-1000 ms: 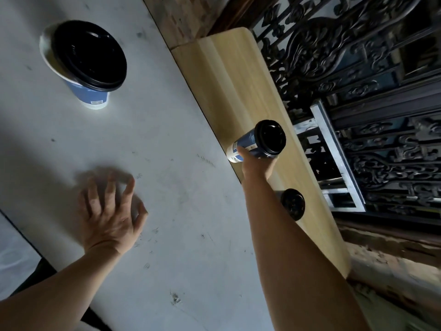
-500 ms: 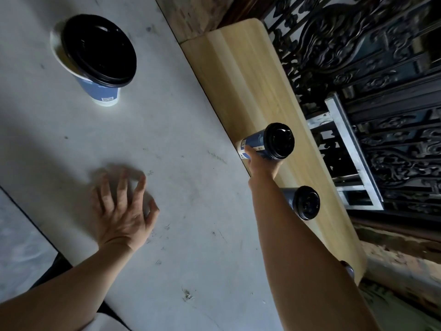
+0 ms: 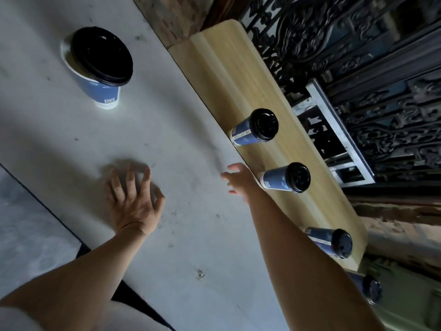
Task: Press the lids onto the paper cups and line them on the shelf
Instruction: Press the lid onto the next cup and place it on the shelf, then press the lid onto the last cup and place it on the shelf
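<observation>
Hovering above the bench (image 3: pixel 191 235) edge, just beside the shelf (image 3: pixel 238 75), the right hand (image 3: pixel 238 180) has its grip apart and empty, fingers spread. The left hand (image 3: pixel 133 201) is likewise apart, splayed flat on the bench. The remaining cup (image 3: pixel 102 91) stands upright on the bench, well apart from both hands and up-left of them. Its black lid (image 3: pixel 101 58) rests off-centre, leaving part of the rim exposed. The left hand lies nearer. Likely next step: press this lid home. Lidded cups (image 3: pixel 274 181) line the shelf.
</observation>
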The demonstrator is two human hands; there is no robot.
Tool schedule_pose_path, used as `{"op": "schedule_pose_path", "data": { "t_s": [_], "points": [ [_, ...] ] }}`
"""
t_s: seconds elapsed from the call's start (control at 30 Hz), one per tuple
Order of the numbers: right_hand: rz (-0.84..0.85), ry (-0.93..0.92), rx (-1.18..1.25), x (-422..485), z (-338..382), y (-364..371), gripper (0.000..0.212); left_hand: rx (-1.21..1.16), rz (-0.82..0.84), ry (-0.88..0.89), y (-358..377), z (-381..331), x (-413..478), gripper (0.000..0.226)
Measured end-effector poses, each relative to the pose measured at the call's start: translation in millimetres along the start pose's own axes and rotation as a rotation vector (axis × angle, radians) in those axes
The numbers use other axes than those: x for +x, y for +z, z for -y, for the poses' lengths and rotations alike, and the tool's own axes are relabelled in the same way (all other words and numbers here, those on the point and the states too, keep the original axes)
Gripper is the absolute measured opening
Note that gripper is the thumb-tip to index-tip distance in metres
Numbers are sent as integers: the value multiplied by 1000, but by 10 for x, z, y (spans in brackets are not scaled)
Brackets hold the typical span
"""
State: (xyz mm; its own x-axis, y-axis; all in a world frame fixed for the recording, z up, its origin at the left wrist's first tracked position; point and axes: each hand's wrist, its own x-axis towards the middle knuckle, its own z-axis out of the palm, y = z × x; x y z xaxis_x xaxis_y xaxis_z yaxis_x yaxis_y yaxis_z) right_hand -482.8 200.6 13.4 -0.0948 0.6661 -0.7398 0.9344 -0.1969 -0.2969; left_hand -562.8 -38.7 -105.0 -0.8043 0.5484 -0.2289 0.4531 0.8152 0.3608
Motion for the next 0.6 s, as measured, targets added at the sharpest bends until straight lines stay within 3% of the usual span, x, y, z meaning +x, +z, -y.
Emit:
{"op": "schedule_pose_path", "data": {
  "t_s": [0.1, 0.23, 0.37, 0.53, 0.6],
  "points": [
    [209, -68, -434, -351, -215, 157, 34, -23, 119, -3, -155, -21, 3, 73],
    [346, -148, -763, -839, -490, 631, 43, 83, 376, 36, -541, 70, 84, 74],
    [451, -273, -799, -1170, -545, 1134, 44, 135, 538, 119, -1019, 158, 241, 47],
    [419, -388, -747, -1354, -168, 1238, 41, -114, 631, 40, -1457, 362, 336, 12],
    [384, -407, -690, -1395, 75, 1185, 39, -206, 630, -35, -1547, 466, 441, 14]
  ]
}}
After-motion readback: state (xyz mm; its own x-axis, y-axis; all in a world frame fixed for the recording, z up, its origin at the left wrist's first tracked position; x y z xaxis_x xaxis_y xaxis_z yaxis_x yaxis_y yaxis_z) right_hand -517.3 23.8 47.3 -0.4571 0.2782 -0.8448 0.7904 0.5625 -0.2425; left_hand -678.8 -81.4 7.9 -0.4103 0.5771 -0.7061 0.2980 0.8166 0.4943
